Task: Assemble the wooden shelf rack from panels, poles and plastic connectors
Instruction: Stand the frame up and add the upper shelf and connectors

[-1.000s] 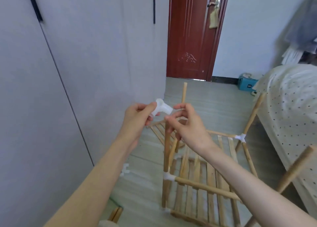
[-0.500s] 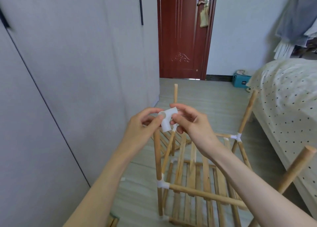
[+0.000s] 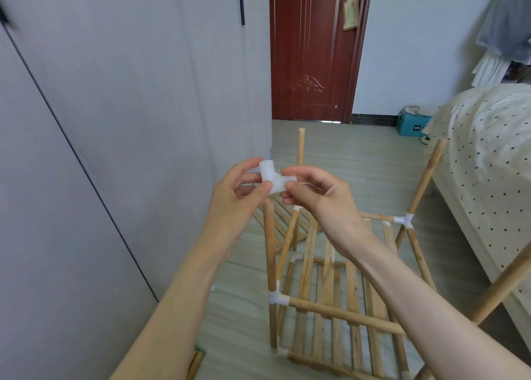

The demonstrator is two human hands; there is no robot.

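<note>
Both hands pinch the white plastic connector (image 3: pixel 271 179), the left hand (image 3: pixel 238 198) from its left, the right hand (image 3: pixel 319 196) from its right. The near-left pole (image 3: pixel 269 253) stands upright directly below it, top apparently just under the connector, about equally near both hands.

A pale grey plank floor (image 3: pixel 359 155) carries everything here. The half-built wooden rack (image 3: pixel 339 287) stands directly on it, its upright poles footed on the boards and a slatted shelf low inside the frame. A second slatted panel (image 3: pixel 275 216) lies flat on the floor behind the rack, close to the grey wardrobe (image 3: pixel 129 121). A teal box (image 3: pixel 412 124) sits on the floor by the far wall, beside the bed (image 3: pixel 488 150), which also rests on the floor along the right.
</note>
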